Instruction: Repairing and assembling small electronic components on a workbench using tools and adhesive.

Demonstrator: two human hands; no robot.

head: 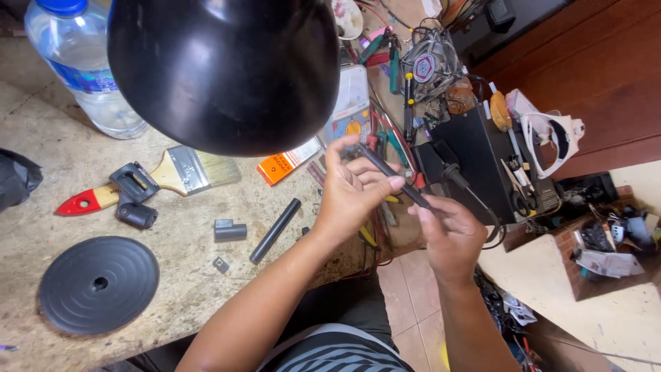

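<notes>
The black lamp shade (224,69) hides the water bottle's (82,69) right side.

Upper left of the frame: a clear plastic water bottle (82,65) with a blue cap, wrapped by a blue band label (86,77). Centre, just below the black lamp shade: a flat orange rectangular packet (288,163) with a white end, lying on the tabletop (41,207). Right edge: crumpled white printed paper packaging (606,263) on a ledge.
</notes>
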